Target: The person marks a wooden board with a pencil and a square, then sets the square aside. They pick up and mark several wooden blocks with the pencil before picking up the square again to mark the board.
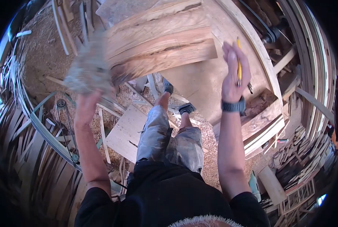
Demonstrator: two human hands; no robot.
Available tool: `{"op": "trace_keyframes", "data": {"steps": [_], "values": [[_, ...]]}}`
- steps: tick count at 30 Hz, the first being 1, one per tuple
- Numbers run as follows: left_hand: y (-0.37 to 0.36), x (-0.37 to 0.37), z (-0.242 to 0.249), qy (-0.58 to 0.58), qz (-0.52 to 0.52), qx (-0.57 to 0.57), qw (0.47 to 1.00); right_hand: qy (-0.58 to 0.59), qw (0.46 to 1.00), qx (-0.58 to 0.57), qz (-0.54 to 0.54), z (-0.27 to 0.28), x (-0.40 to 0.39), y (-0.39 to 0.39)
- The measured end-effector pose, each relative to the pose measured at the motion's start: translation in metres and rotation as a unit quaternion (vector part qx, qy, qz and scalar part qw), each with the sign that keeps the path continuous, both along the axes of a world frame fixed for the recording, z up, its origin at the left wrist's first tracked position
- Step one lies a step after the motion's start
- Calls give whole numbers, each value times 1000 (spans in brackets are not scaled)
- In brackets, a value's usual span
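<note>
My left hand (87, 104) grips a pale grey, shaggy bundle (90, 70), smeared by motion, at the near left corner of the boards. Two thick wooden boards with dark cracks lie side by side on the worktable (197, 85): a farther board (153, 24) and a nearer board (169, 51). At the right end of the nearer board, my right hand (235, 72) is raised with its fingers pointing away from me. A yellow pencil (239, 68) is held upright in it.
A wooden block with a hollow (258, 123) sits at the table's right corner. Leaning timber strips (21, 151) and a curved metal frame with a belt (49, 132) stand on the left. Offcuts (301, 151) are piled at right. Sawdust and a pale panel (127, 132) lie near my legs.
</note>
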State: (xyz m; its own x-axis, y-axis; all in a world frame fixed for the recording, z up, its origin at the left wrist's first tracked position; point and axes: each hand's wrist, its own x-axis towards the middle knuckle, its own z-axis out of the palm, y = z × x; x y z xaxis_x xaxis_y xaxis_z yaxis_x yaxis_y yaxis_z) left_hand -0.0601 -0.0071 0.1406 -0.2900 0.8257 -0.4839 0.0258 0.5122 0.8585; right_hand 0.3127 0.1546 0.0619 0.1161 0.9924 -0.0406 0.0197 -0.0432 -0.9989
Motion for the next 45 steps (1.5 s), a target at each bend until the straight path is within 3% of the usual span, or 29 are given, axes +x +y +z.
{"op": "trace_keyframes", "data": {"steps": [2,3,4,5,6,7,8,10,11,14,16,17,19,22,24,30,34,36,38,40,42,45], "values": [[16,23,19,-3,-198,-158,967,-85,993,7,87,9,1,-31],[19,35,13,-43,-272,-159,948,-143,980,5,141,13,2,-46],[24,46,4,-83,-346,-156,922,-104,979,-9,172,16,-3,-61],[26,59,-5,-85,-342,-156,923,-68,977,-23,201,19,-8,-75],[29,72,-14,-39,-425,-175,887,-70,976,-23,204,19,-8,-83],[29,80,-23,6,-505,-192,842,-7,968,-105,227,20,-7,-90],[27,85,-31,3,-505,-190,842,55,950,-186,246,19,-5,-95],[25,91,-41,-51,-386,-126,913,48,950,-211,224,12,7,-100],[26,91,-44,-51,-385,-126,913,46,949,-236,202,10,11,-102],[40,91,-39,-14,-329,-135,934,31,961,-198,189,17,7,-104],[53,92,-36,101,-295,-59,948,9,964,-185,192,18,2,-104],[61,90,-38,101,-295,-59,948,-14,965,-173,194,19,-1,-105],[84,85,-48,175,-268,74,945,-16,971,-152,183,24,-12,-98],[133,70,-58,237,-259,80,933,-32,980,-121,154,20,-19,-88],[177,57,-74,296,-255,124,912,36,991,-123,28,25,-20,-77],[258,61,-97,324,-254,211,887,-13,990,-140,8,16,19,-74],[266,68,-116,362,-303,163,866,-66,987,-145,1,4,30,-72],[263,65,-151,376,-234,308,842,-84,988,-127,-2,-8,27,-59],[259,74,-143,334,-229,292,866,-167,986,-6,18,-21,17,-40],[255,85,-126,294,-220,277,888,-131,991,2,16,-34,5,-24],[250,94,-112,374,-215,234,871,-138,989,9,45,-43,-4,-11],[245,106,-109,386,-177,268,865,-112,993,-3,37,-48,-10,-7]]}}
